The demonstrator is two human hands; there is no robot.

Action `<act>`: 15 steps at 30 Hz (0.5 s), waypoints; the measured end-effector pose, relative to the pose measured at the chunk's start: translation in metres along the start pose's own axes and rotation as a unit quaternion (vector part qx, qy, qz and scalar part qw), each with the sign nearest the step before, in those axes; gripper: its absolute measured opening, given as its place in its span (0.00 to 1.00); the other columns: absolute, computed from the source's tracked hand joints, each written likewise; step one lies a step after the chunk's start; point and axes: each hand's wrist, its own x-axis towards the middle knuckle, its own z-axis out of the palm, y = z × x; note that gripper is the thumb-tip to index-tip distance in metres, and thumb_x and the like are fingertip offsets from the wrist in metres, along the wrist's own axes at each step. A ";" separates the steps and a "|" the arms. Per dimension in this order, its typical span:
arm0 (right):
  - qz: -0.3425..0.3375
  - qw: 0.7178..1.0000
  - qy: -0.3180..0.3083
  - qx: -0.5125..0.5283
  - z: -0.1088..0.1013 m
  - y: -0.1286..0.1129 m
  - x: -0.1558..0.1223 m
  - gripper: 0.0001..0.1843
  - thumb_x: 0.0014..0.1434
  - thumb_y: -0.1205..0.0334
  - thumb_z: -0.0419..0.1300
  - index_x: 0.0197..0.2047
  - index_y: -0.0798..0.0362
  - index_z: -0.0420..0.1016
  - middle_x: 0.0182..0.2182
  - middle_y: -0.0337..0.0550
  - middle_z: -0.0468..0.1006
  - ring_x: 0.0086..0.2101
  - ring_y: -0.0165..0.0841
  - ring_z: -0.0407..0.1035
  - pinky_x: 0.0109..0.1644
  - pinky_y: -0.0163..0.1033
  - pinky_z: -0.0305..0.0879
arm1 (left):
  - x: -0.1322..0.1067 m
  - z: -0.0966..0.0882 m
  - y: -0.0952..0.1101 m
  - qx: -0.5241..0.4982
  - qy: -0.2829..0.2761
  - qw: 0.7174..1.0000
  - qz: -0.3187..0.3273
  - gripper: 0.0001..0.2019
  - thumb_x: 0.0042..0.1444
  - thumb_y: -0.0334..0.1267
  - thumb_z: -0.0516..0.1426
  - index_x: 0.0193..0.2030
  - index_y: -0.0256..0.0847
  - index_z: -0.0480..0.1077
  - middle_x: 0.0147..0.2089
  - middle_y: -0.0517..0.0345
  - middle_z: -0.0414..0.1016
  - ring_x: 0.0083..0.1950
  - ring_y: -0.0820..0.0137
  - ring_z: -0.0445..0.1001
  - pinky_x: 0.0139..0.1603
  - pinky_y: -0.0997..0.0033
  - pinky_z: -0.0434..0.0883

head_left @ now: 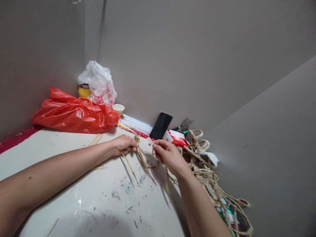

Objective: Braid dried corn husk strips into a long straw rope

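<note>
My left hand (124, 144) is closed around the knotted top of a bundle of straw-coloured plant-fibre strands (142, 159). Loose ends hang from it over the white tabletop (98, 197). To its right, my right hand (169, 154) pinches a pale flat fibre strip (149, 141) between thumb and fingers; a longer end hangs below that hand. One strand curves from the bundle toward the right hand. Beside my right wrist lies a heap of braided fibre rope (199, 168), partly hidden by the forearm.
Along the back edge are a red plastic bag (74, 113), a white plastic bag (98, 82), a yellow jar (84, 91), a paper cup (118, 108), a phone (161, 125) leaning on the grey wall (197, 65), and green-handled pliers (184, 126). Fibre scraps dot the tabletop.
</note>
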 end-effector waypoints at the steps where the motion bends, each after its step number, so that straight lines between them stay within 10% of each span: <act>1: -0.018 0.999 0.018 -0.038 0.001 0.001 0.001 0.08 0.51 0.56 0.57 0.28 0.53 0.68 0.20 0.36 0.69 0.16 0.25 0.53 0.18 0.32 0.47 | 0.000 0.000 0.000 0.002 0.003 1.000 0.000 0.07 0.42 0.32 0.59 0.22 0.36 0.62 0.17 0.64 0.64 0.13 0.85 0.43 0.15 0.77 0.37; 5: -0.073 0.981 0.071 -0.165 0.008 0.002 0.001 0.11 0.53 0.56 0.53 0.27 0.53 0.70 0.21 0.40 0.70 0.22 0.31 0.59 0.24 0.35 0.53 | 0.001 0.001 -0.002 0.007 0.011 1.000 0.003 0.06 0.42 0.31 0.59 0.22 0.36 0.63 0.16 0.64 0.65 0.13 0.85 0.43 0.15 0.77 0.38; 15: -0.076 0.969 -0.094 -0.214 0.024 0.013 0.006 0.17 0.58 0.53 0.50 0.25 0.54 0.69 0.18 0.35 0.62 0.22 0.29 0.54 0.25 0.34 0.50 | 0.002 0.002 -0.002 0.024 0.003 1.000 0.016 0.04 0.43 0.31 0.57 0.23 0.35 0.65 0.17 0.63 0.66 0.13 0.84 0.45 0.15 0.77 0.39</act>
